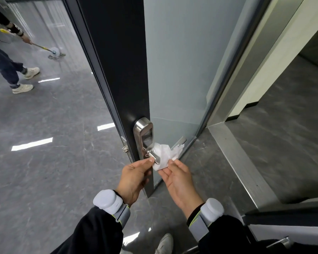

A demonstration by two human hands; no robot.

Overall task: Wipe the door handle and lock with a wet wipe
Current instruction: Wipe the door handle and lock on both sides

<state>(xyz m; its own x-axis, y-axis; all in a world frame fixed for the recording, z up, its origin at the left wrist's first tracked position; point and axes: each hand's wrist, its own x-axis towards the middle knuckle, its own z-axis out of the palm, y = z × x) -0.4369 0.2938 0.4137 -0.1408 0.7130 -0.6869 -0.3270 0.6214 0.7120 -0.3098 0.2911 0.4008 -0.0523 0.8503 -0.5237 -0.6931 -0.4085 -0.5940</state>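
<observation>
At door edge, below eye level: left hand pinched with thumb and fingertips on near end of brushed silver metal lever handle, also catching corner of crumpled white wet wipe. Right hand palm-up, fingers loosely spread under lower edge of wipe, touching it, not clamped. Wipe draped over handle, bunched toward glass side. Tall silver metal lock plate with dark reader panel directly above handle, uncovered by wipe; judged not yet wiped at this point. Dark door frame behind, frosted glass panel to right, grey marble-pattern floor below.

Risks, judged: loose right-side hold, so wipe could slide off handle and drop to floor. Downward pressure could depress lever or swing door.
</observation>
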